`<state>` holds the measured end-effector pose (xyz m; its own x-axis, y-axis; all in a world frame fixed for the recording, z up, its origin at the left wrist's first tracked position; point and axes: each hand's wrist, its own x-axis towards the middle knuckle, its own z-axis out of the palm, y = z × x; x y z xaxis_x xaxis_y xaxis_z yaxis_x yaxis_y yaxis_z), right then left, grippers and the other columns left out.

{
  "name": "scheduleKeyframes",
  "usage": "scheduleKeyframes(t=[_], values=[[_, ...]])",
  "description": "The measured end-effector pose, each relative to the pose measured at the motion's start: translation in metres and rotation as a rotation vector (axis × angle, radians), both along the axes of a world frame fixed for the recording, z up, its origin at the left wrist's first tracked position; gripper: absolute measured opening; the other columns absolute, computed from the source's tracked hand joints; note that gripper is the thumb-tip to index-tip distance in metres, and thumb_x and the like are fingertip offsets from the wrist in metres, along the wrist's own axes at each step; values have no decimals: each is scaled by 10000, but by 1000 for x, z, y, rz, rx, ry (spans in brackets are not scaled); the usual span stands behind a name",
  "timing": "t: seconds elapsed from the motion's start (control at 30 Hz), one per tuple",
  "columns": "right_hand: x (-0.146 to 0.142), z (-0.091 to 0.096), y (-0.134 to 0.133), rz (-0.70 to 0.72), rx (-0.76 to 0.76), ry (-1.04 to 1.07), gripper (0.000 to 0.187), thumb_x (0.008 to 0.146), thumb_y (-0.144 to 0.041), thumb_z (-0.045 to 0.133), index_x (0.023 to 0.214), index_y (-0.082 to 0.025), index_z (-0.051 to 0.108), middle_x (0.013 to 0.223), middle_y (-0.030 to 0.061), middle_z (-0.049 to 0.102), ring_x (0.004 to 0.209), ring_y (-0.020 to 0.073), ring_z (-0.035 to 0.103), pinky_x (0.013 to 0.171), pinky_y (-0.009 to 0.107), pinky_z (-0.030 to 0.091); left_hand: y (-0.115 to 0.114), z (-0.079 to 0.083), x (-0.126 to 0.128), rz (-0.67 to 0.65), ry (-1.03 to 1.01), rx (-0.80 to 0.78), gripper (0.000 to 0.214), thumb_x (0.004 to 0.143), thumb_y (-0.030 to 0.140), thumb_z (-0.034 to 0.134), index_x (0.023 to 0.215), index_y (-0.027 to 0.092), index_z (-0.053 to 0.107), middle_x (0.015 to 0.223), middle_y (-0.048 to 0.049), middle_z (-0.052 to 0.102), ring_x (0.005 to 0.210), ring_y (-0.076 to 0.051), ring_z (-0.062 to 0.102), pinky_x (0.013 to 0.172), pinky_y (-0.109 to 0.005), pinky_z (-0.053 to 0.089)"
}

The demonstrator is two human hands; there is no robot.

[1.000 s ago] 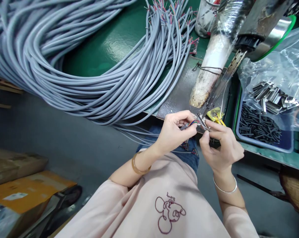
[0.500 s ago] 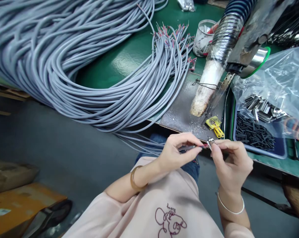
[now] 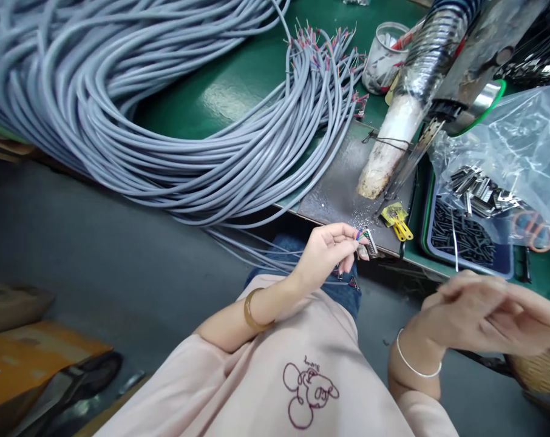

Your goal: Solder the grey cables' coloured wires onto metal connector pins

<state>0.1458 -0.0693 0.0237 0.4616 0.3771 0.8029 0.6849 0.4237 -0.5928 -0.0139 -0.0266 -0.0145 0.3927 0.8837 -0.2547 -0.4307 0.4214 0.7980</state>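
Observation:
My left hand (image 3: 326, 254) pinches the end of a thin grey cable whose coloured wires run into a small metal connector (image 3: 370, 241), held just below the bench edge. My right hand (image 3: 479, 311) has come off the connector and sits low to the right, blurred, with fingers stretched out and nothing visible in them. A soldering iron with a wrapped handle (image 3: 396, 142) rests tip down on a dark metal plate (image 3: 339, 185) just above my left hand.
A big coil of grey cables (image 3: 142, 103) with stripped ends covers the green bench (image 3: 220, 91). A blue tray of black sleeves (image 3: 466, 233), a plastic bag of metal connector shells (image 3: 507, 158), a yellow clip (image 3: 396, 220) and a clear cup (image 3: 384, 54) stand right. Cardboard boxes lie on the floor left.
My right hand let go of the connector and swung down to the right. My left hand keeps the cable end with the connector and has shifted slightly up.

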Motion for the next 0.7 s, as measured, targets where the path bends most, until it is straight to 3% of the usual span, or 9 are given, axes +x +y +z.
scheduleKeyframes(t=[0.07, 0.13, 0.23, 0.33, 0.47, 0.6, 0.7], values=[[-3, 6, -5, 23, 27, 6, 135, 940, -326, 659, 855, -276, 750, 516, -52, 447, 381, 90, 400, 394, 278, 290, 2, -1, -1, -14, -23, -13, 145, 780, 213, 640, 859, 97, 676, 620, -20, 690, 389, -45, 493, 400, -168, 379], [-6, 9, -9, 61, -164, -11, 134, 932, -317, 670, 861, -269, 774, 521, -43, 472, 417, 92, 402, 429, 287, 274, 2, 1, -1, -19, -32, -6, 144, 766, 214, 636, 850, 100, 668, 643, -23, 701, 394, -52, 514, 398, -172, 400], [-7, 7, -9, 163, -503, -65, 70, 889, -233, 710, 865, -247, 774, 658, -18, 620, 540, 101, 512, 490, 282, 328, -1, 6, 1, -28, 11, 30, 113, 749, 179, 623, 823, 103, 661, 612, -5, 680, 401, -51, 527, 416, -168, 434], [-4, 0, -1, 333, -685, -94, 82, 871, -232, 732, 947, -245, 761, 844, 10, 691, 668, 119, 592, 577, 284, 436, -5, 8, 4, -25, 62, 83, 82, 740, 136, 616, 804, 106, 657, 551, 33, 625, 416, -46, 531, 440, -153, 453], [-2, -8, 9, 467, -742, -90, 21, 878, -238, 719, 890, -235, 736, 832, 6, 676, 698, 125, 597, 598, 280, 448, -7, 8, 7, -14, 101, 162, 84, 738, 114, 639, 819, 111, 662, 616, 29, 639, 493, -48, 568, 497, -152, 499], [-3, -13, 9, 435, -731, 7, 82, 888, -251, 700, 813, -218, 711, 790, 0, 636, 648, 111, 553, 524, 265, 371, -5, 7, 4, -9, 174, 171, 181, 703, 92, 681, 883, 107, 683, 741, 3, 684, 579, -56, 619, 567, -155, 534], [-3, -16, 7, 384, -733, 39, 113, 895, -275, 691, 804, -215, 719, 785, -1, 632, 599, 98, 511, 514, 267, 363, -3, 7, 1, -69, 132, 116, 138, 742, 130, 674, 877, 102, 673, 680, 12, 668, 502, -52, 595, 517, -157, 519]])
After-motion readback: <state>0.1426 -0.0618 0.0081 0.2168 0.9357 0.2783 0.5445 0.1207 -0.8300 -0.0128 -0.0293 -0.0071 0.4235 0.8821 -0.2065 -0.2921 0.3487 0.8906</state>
